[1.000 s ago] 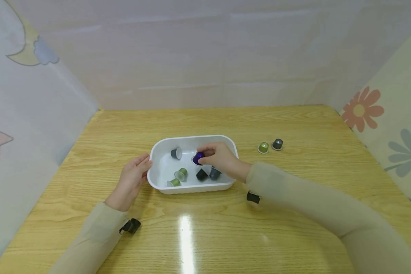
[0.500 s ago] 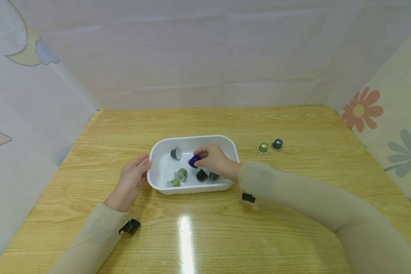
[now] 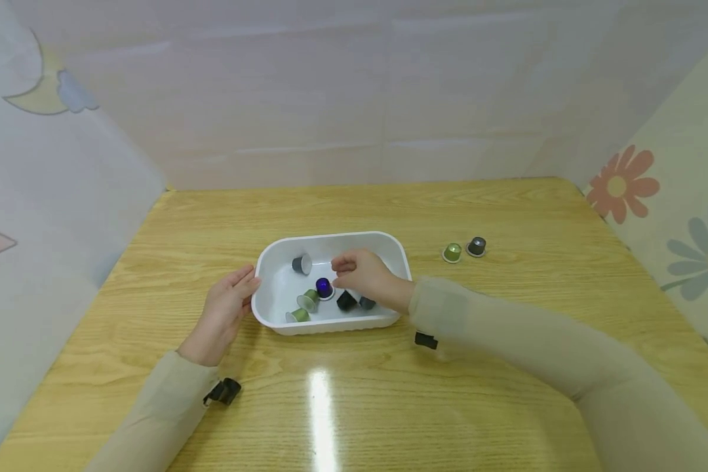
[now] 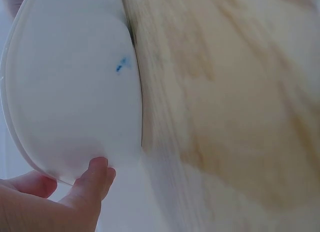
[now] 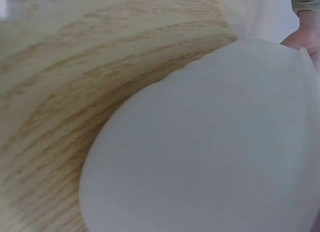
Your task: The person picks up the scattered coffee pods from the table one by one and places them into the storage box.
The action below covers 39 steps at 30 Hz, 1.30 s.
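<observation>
A white plastic bin (image 3: 283, 330) stands on the wooden table with several coffee capsules inside. My left hand (image 3: 227, 308) holds its left end, the rim between thumb and fingers, as the left wrist view (image 4: 75, 197) also shows. My right hand (image 3: 368, 278) is over the bin's right half, its fingers loosely bent with nothing between them. Just left of its fingertips, a purple capsule (image 3: 323, 287) sits base down. Around it lie a grey capsule (image 3: 301, 264), two green capsules (image 3: 309, 301), a black capsule (image 3: 346, 301) and a dark grey capsule (image 3: 367, 303) partly under my hand.
Right of the bin, a green capsule (image 3: 452, 252) and a dark grey capsule (image 3: 476, 246) stand on the table (image 3: 377, 393). A pale wall sheet (image 3: 354, 98) rises behind the table's far edge. Patterned sheets flank both sides.
My right hand has carried the purple capsule leftward and toward me inside the bin and let go of it. My left hand stays on the bin's end.
</observation>
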### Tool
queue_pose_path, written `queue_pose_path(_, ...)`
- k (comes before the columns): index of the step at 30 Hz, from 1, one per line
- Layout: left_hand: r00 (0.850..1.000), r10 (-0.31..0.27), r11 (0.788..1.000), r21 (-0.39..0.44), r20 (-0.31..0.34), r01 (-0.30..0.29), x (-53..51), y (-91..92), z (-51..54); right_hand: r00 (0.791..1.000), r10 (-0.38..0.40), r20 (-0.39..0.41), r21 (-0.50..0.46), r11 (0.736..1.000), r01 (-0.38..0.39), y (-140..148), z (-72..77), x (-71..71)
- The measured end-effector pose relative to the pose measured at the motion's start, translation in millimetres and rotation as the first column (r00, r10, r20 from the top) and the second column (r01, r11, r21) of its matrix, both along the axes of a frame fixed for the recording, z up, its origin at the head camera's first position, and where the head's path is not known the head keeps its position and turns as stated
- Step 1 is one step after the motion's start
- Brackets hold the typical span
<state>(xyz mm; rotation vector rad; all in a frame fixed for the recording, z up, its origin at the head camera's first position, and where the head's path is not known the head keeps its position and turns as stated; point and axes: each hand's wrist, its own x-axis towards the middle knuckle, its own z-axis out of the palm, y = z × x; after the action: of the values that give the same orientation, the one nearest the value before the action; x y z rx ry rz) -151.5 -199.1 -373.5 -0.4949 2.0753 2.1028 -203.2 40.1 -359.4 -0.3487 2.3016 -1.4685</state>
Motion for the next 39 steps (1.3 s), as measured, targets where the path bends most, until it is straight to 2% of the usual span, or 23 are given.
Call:
queue_pose_path(5, 1.000, 0.002, 1.000, -0.002, 0.002, -0.002, 0.9, -0.2, 0.2, 1.000, 0.004, -0.011, -0.063, 0.998, -0.005, 15.2, 1.6, 4.9)
queue_pose_path(13, 1.000, -0.006, 1.000, 0.004, -0.004, 0.006, 1.2, -2.1, 1.6, 0.996, -0.016, -0.086, -0.133, 0.991, 0.005, 49.3, 4.8, 6.9)
queue_pose_path(19, 1.000, 0.002, 1.000, 0.004, 0.011, -0.002, 1.4, -3.8, 4.0, 0.995, -0.062, -0.081, -0.185, 0.982, 0.046, 73.8, 8.0, 4.9)
queue_pose_path(22, 1.000, 0.007, 1.000, 0.003, 0.010, -0.007, 1.0, -3.8, 3.6, 0.992, -0.088, -0.088, -0.177, 0.982, 0.072, 83.7, 10.8, 6.1)
queue_pose_path(29, 1.000, 0.010, 1.000, 0.000, 0.008, -0.010, 0.7, -3.3, 2.9, 0.970, -0.165, -0.180, -0.145, 0.979, 0.140, 106.7, 17.4, 10.1)
queue_pose_path(34, 1.000, 0.002, 1.000, -0.001, 0.007, -0.001, 0.5, -4.5, 2.9, 0.954, -0.215, -0.211, -0.155, 0.970, 0.185, 122.3, 15.3, 7.4)
queue_pose_path(39, 1.000, 0.000, 1.000, -0.010, 0.006, 0.000, 0.8, -5.0, 2.9, 0.947, -0.245, -0.209, -0.141, 0.966, 0.219, 133.5, 9.5, 4.9)
